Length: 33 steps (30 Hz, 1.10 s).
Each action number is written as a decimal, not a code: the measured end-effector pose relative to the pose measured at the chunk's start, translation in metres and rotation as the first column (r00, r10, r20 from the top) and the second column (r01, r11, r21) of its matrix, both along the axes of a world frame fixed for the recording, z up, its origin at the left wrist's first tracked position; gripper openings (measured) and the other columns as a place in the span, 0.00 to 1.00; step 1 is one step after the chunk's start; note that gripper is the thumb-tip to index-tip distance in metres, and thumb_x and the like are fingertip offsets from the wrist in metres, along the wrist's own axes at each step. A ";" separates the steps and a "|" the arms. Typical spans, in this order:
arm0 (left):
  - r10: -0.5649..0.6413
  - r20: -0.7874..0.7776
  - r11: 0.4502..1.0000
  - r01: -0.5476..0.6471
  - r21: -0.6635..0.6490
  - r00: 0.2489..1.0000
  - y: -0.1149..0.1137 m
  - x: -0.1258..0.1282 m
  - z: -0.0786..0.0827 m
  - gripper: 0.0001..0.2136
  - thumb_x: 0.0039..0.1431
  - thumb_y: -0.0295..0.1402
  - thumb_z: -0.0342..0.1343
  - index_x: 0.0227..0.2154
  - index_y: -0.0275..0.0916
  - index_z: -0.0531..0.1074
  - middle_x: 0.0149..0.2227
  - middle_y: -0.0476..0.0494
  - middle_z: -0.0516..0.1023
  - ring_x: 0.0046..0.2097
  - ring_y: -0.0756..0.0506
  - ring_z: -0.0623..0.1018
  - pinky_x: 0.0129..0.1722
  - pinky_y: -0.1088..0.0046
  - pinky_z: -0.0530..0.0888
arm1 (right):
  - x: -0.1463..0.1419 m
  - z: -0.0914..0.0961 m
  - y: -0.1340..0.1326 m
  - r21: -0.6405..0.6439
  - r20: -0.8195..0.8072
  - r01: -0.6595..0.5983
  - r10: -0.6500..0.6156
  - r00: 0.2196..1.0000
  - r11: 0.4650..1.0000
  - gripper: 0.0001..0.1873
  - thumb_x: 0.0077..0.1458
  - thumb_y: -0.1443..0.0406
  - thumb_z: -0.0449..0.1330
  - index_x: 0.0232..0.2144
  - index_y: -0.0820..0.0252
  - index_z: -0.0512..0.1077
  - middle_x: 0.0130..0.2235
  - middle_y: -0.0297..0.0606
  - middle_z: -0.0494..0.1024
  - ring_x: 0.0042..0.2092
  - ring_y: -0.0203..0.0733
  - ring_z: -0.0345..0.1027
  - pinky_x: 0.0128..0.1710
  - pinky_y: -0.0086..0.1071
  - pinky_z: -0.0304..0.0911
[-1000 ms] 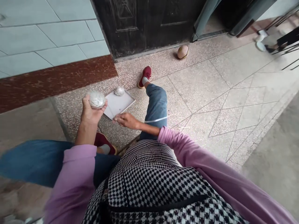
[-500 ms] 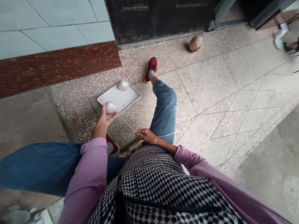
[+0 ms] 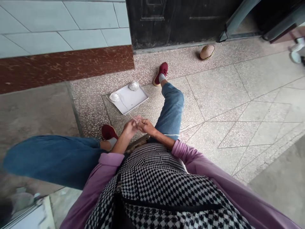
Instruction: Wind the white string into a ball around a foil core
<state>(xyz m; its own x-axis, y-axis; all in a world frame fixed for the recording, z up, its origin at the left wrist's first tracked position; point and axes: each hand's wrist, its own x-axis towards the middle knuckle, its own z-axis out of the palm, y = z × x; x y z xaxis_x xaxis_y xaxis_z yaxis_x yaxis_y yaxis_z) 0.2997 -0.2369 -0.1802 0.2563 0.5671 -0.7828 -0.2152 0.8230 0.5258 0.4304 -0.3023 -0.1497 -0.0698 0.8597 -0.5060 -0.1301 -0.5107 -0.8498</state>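
Leaving a ball [image 3: 114, 97] in the tray [image 3: 130, 101] frees the left hand [image 3: 130, 128] to join the right hand [image 3: 146, 126], fingers narrowed on string [image 3: 129, 113].

The balls [image 3: 134, 86] look glossy — perhaps plastic — the tray [image 3: 130, 99] smooth and matt, the trousers [image 3: 172, 105] denim cloth.

A strip of floor [image 3: 152, 106] lay open between the tray [image 3: 130, 100] and the bent right leg [image 3: 173, 106], which blocked the way farther right. The thread [image 3: 123, 103], running from the left silvery ball [image 3: 114, 97] to the left hand [image 3: 130, 128] and right hand [image 3: 146, 126], barred the tray's near rim.
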 end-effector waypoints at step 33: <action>-0.231 0.215 0.936 0.157 0.315 0.949 -0.049 -0.023 0.034 0.26 0.59 0.47 0.90 0.53 0.40 0.91 0.61 0.31 0.94 0.65 0.30 0.91 0.65 0.55 0.87 | 0.011 0.059 0.069 -0.191 -0.342 0.544 -0.575 0.744 0.817 0.15 0.94 0.64 0.62 0.45 0.55 0.73 0.29 0.19 0.53 0.27 0.34 0.34 0.26 0.25 0.38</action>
<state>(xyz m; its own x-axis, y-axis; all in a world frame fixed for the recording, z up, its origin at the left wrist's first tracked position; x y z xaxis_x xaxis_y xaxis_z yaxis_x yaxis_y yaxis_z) 0.2771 -0.2864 -0.1461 0.5465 0.6789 -0.4904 -0.2189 0.6810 0.6988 0.4414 -0.2329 -0.0912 0.2183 0.7648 -0.6062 -0.7054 -0.3056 -0.6396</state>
